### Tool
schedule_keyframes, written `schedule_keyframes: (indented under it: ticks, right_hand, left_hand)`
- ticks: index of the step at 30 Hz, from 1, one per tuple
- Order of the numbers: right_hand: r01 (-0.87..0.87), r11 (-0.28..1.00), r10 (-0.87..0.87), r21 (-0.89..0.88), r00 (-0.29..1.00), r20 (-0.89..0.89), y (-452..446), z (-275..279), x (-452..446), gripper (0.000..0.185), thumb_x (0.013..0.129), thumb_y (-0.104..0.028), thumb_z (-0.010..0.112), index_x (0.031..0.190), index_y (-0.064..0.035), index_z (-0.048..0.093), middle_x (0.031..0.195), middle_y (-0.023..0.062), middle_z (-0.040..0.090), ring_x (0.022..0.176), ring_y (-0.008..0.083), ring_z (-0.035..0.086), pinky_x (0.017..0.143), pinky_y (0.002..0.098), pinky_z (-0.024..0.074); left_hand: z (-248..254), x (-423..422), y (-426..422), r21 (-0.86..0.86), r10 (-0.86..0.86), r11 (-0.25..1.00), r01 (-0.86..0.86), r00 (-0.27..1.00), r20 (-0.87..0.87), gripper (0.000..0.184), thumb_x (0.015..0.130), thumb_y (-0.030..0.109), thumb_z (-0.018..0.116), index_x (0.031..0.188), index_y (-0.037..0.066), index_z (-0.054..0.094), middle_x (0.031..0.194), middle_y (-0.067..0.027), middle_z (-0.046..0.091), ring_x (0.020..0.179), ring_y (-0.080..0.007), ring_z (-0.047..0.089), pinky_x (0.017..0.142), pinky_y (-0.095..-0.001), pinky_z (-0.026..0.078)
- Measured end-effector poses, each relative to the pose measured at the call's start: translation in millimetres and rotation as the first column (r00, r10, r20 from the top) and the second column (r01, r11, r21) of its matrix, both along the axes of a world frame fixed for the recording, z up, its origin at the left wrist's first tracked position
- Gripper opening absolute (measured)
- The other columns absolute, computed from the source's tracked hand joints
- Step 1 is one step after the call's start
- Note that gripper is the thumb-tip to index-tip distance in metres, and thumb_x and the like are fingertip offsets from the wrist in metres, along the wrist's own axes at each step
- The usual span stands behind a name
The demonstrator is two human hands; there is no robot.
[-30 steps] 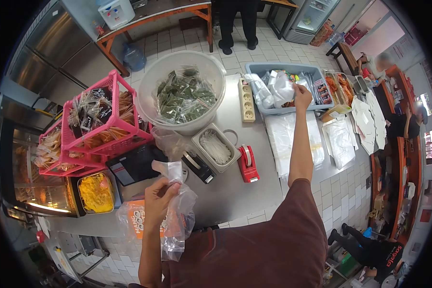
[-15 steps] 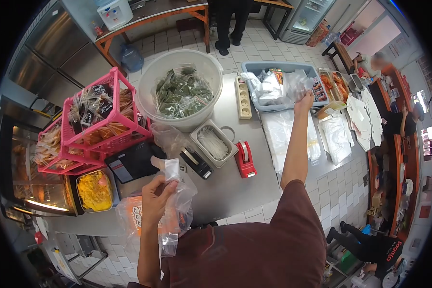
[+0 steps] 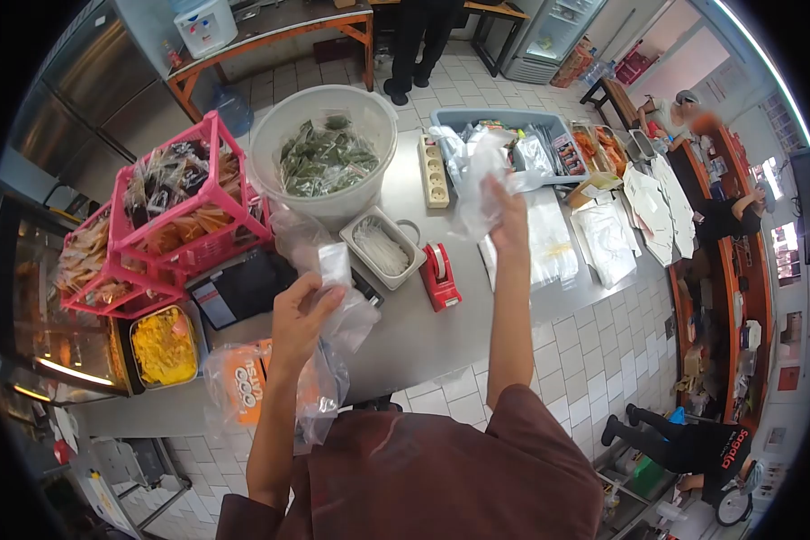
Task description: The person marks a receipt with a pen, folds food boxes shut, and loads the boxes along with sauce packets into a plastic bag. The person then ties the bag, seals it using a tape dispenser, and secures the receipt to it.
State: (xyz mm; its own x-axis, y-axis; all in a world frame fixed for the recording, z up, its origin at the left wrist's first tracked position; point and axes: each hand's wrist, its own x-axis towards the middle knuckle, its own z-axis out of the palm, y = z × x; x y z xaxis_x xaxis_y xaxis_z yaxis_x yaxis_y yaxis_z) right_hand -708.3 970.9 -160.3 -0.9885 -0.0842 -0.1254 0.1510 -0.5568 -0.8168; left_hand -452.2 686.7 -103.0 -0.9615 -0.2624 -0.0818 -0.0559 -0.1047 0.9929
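Note:
My left hand is closed, pinching a small whitish plastic packet between thumb and fingers. Crumpled clear plastic hangs by that hand. Below it, an orange package with white lettering sits in a clear bag at the counter's near edge. My right hand grips a crumpled translucent plastic bag, held in front of a blue-grey tub of packets and bags. A stack of flat clear bags lies under and beside my right forearm.
On the steel counter stand a red tape dispenser, a metal tray of clear plastic pieces, a power strip, a white bucket of leafy packets, pink crates and a yellow-filled tray. Other people are farther off.
My right hand has drawn back from the blue-grey tub, to the left and toward me, with the translucent bag. My left hand still holds the whitish packet, slightly higher.

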Motion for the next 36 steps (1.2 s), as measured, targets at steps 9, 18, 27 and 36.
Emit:
schedule_keyframes:
  ticks: [9, 18, 27, 36]
  right_hand:
    - [-0.054, 0.992, 0.065, -0.114, 0.994, 0.093, -51, 59, 115, 0.039, 0.095, -0.012, 0.068, 0.131, -0.0049, 0.057, 0.121, 0.0041, 0.064, 0.112, 0.0195, 0.061, 0.099, 0.0401, 0.0497]
    - [-0.132, 0.985, 0.126, -0.111, 0.990, -0.062, -63, 91, 151, 0.060, 0.090, -0.003, 0.072, 0.143, 0.0010, 0.045, 0.126, 0.0091, 0.061, 0.114, 0.0200, 0.060, 0.096, 0.0349, 0.0514]
    - [-0.189, 0.974, 0.183, -0.125, 0.981, -0.061, -80, 88, 172, 0.049, 0.086, -0.003, 0.073, 0.132, 0.0019, 0.055, 0.127, 0.0112, 0.062, 0.115, 0.0236, 0.062, 0.098, 0.0398, 0.0524]
    - [-0.572, 0.742, 0.658, 0.351, 0.722, -0.215, -122, 64, 245, 0.031, 0.073, -0.004, 0.078, 0.100, -0.0023, 0.063, 0.115, 0.0092, 0.064, 0.105, 0.0162, 0.061, 0.091, 0.0312, 0.0490]
  left_hand:
    - [9, 29, 8, -0.161, 0.017, 0.986, -0.043, 0.986, -0.164, 0.011, 0.089, 0.007, 0.073, 0.091, 0.000, 0.064, 0.095, 0.0006, 0.055, 0.089, -0.0070, 0.051, 0.081, -0.0218, 0.041]
    - [14, 64, -10, -0.064, 0.084, 0.993, -0.096, 0.983, -0.164, 0.010, 0.091, 0.005, 0.071, 0.091, -0.001, 0.063, 0.094, 0.0008, 0.055, 0.091, -0.0070, 0.052, 0.086, -0.0220, 0.041]
    - [38, 76, -16, -0.048, 0.154, 0.985, -0.163, 0.975, -0.157, 0.008, 0.091, 0.005, 0.071, 0.094, 0.000, 0.066, 0.093, 0.0015, 0.063, 0.090, -0.0060, 0.056, 0.085, -0.0220, 0.043]
    - [33, 85, -7, 0.116, 0.099, 0.990, -0.075, 0.972, -0.215, 0.014, 0.085, 0.003, 0.078, 0.095, 0.001, 0.068, 0.090, 0.0021, 0.066, 0.087, -0.0056, 0.059, 0.080, -0.0219, 0.047]
